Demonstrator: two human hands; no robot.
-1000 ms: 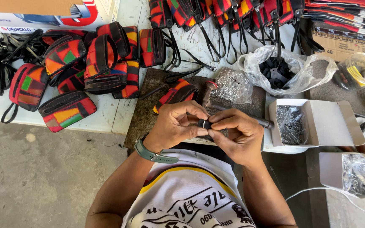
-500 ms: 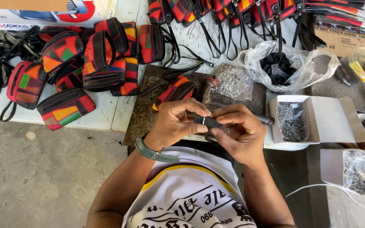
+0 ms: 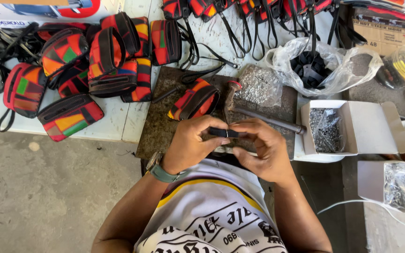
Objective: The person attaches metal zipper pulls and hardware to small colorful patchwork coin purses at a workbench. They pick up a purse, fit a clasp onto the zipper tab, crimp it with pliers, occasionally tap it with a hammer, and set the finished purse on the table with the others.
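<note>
Both hands pinch one short black strap piece (image 3: 224,133) between them — the left hand (image 3: 191,145) closes thumb and fingers on its left end, the right hand (image 3: 263,149) closes on its right end — so each grip is shut on it, just above the person's chest. Directly beyond the grip, on the dark stone slab (image 3: 158,126) of the counter, lies a red and orange pouch (image 3: 194,99), with a hammer (image 3: 263,118) and a clear bag of small metal fittings (image 3: 260,85) just right of it. Farther right of the grip sits an open white box of rivets (image 3: 352,127); well to the left, a heap of colourful pouches (image 3: 90,61).
</note>
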